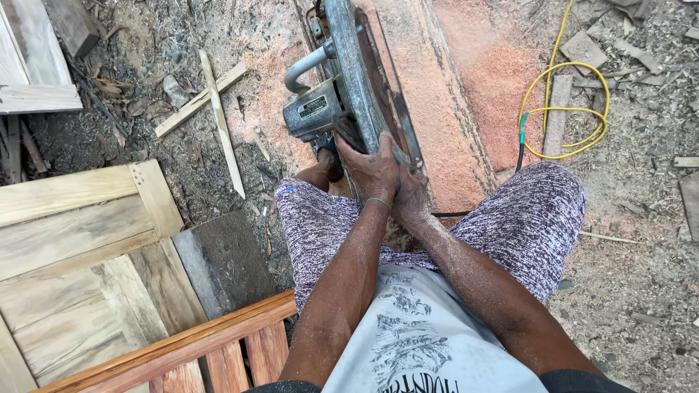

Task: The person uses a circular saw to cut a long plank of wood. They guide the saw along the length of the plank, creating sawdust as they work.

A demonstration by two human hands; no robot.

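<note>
My left hand (373, 169) and right hand (409, 195) both grip the circular saw (342, 94). It sits on a reddish plank (437, 109) dusted with sawdust (495, 80).

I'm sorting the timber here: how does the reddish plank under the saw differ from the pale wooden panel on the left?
The reddish plank lies dusted with sawdust; the pale panel is bare. The reddish plank is one solid length; the pale panel is joined from several boards. Both are wood, lying flat.
</note>
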